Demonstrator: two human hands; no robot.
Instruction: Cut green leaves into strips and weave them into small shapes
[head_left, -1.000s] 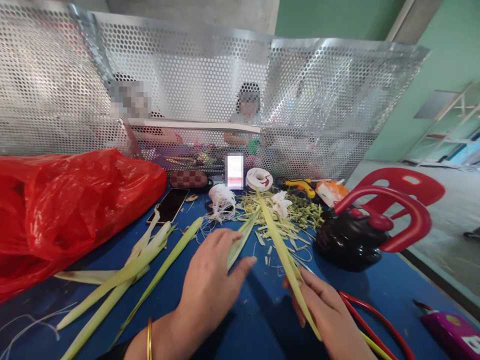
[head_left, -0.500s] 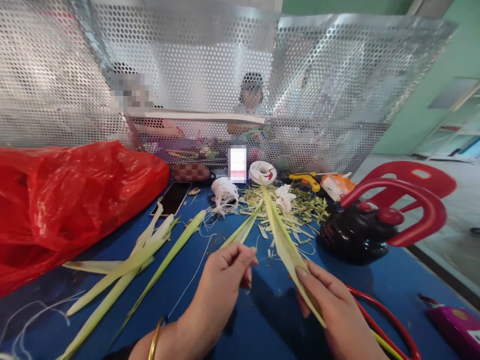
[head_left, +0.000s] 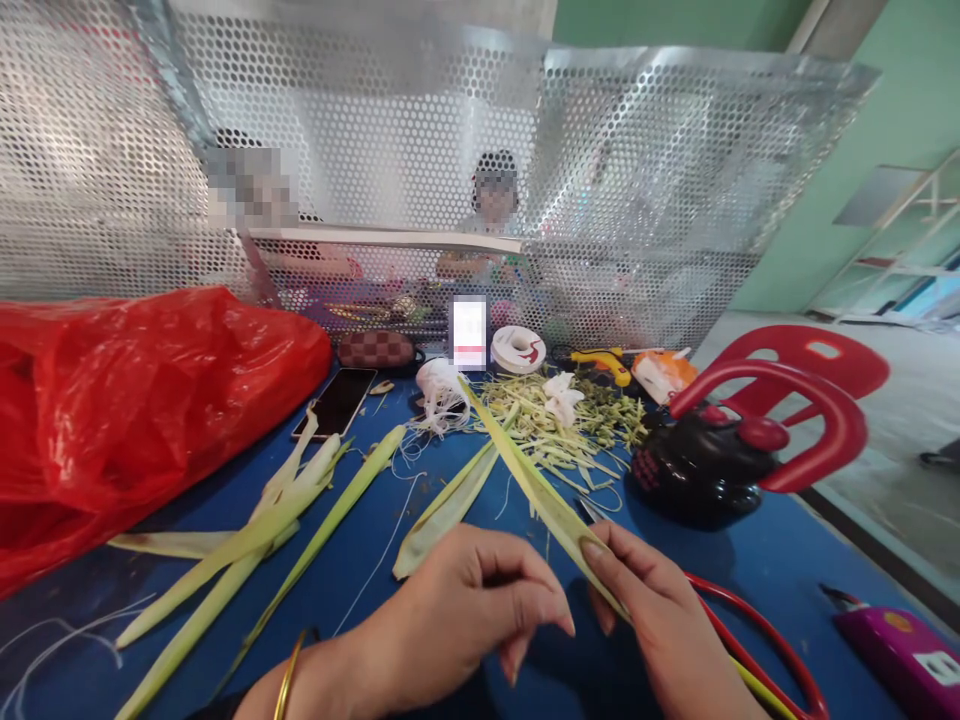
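My right hand (head_left: pixel 645 600) pinches a long pale-green corn husk strip (head_left: pixel 551 505) between thumb and fingers, its narrow end pointing away and to the left. My left hand (head_left: pixel 480 610) is beside it with loosely bent fingers, and I see nothing held in them. Another husk piece (head_left: pixel 442 515) lies on the table just beyond my left hand. Under and beside my right hand, a red handle loop (head_left: pixel 757 615) and a pointed metal tip (head_left: pixel 586 508) show, apparently scissors partly hidden by the hand. Several more husks (head_left: pixel 262 540) lie at left.
A heap of cut husk scraps (head_left: pixel 540 410) lies on the blue table, with white thread (head_left: pixel 442 395) and a ribbon spool (head_left: pixel 517 350) nearby. A black pot with red handle (head_left: pixel 697 470) stands right, a purple device (head_left: pixel 900 650) nearer. A red plastic bag (head_left: pixel 172 420) and phone (head_left: pixel 341 402) are left.
My left hand has moved right and nearer to me, its fingers loosening. The husk strip in my right hand has tipped leftward, and the other husk piece shows more fully.
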